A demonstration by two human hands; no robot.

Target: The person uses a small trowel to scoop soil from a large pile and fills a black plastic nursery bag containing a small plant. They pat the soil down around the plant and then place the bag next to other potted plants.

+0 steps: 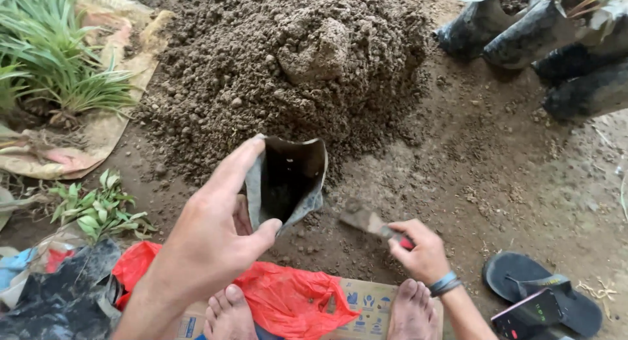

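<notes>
Left hand [209,235]: fingers clamped on rim of black grow bag [286,183], held open at soil heap [281,59] foot. Right hand [422,252]: fingers closed around small trowel [369,221]. Surface: bare earth floor [510,183].

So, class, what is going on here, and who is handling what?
A person sits barefoot on the ground before a soil heap. The left hand holds a small black planting bag open, its mouth facing the heap. The right hand grips a trowel with its blade low beside the bag. The bag looks empty so far.
</notes>
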